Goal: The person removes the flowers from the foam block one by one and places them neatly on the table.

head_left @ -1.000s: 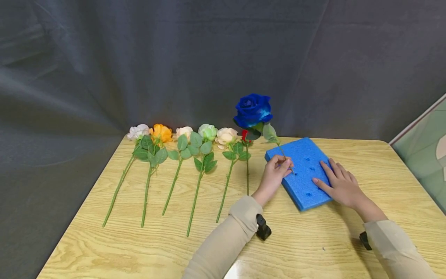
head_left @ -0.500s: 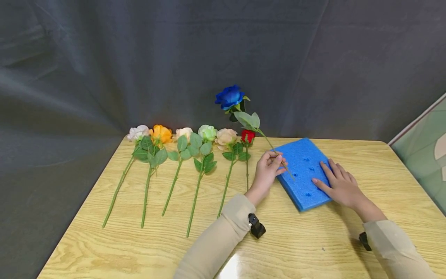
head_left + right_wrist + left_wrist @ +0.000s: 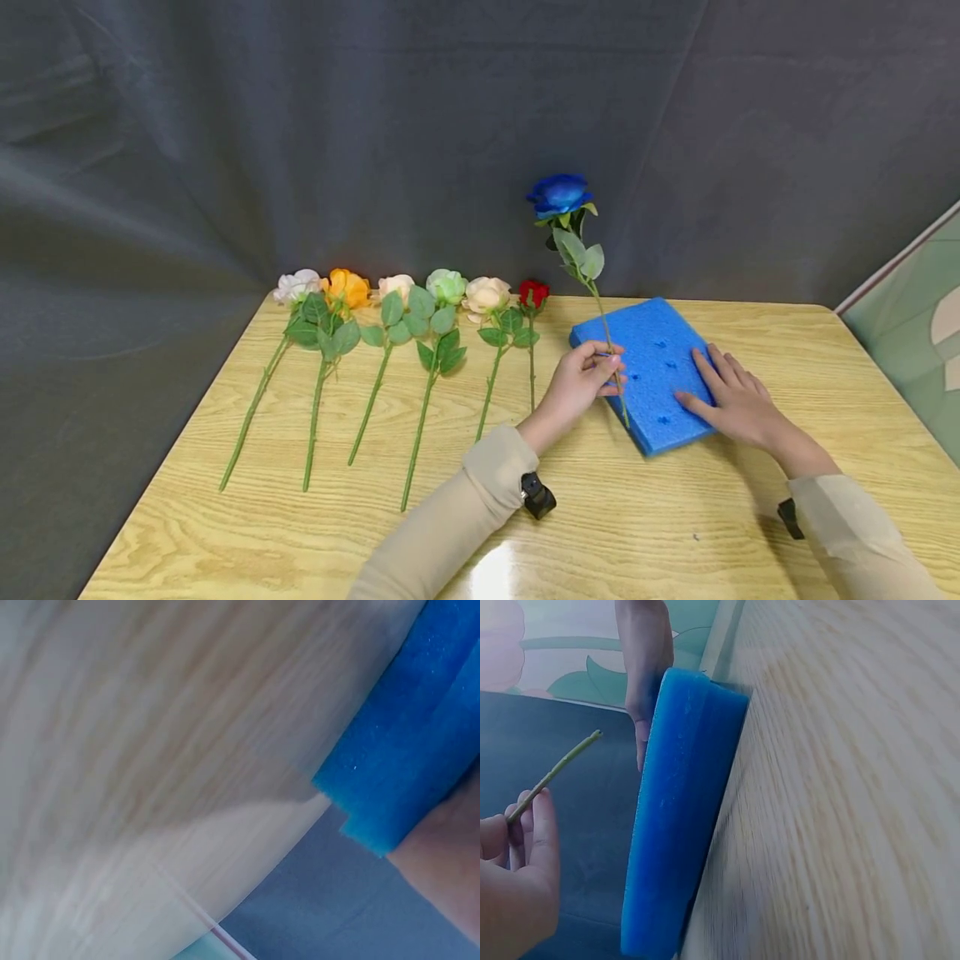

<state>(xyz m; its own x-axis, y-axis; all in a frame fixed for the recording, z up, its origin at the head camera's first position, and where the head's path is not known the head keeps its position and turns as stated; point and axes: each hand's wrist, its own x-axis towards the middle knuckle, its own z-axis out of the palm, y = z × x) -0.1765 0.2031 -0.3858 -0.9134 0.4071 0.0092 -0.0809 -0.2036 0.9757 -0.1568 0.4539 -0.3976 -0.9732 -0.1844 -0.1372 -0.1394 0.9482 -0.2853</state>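
My left hand (image 3: 573, 387) pinches the lower stem of a blue artificial rose (image 3: 560, 196) between thumb and fingers. The flower stands up high, tilted a little left, with pale green leaves partway down. In the left wrist view, the bare stem end (image 3: 574, 752) sticks out past the fingertips, apart from the blue foam block (image 3: 679, 802). Seen from the head, it overlaps the block's near left edge. Several small holes dot the foam's top. My right hand (image 3: 738, 404) rests flat on the block's right side, fingers straight and spread. The right wrist view shows only part of that hand (image 3: 446, 862).
To the left, several artificial roses lie in a row on the wooden table (image 3: 600, 533): white (image 3: 297, 285), orange (image 3: 348, 288), pale peach (image 3: 397, 285), light green (image 3: 447, 285), cream (image 3: 487, 295) and red (image 3: 534, 293). A dark curtain (image 3: 375, 133) hangs behind.
The stem end has come away from a hole in the foam and shifted toward the near left edge. The blue rose tipped left, then swung more upright. The right hand stays on the block.
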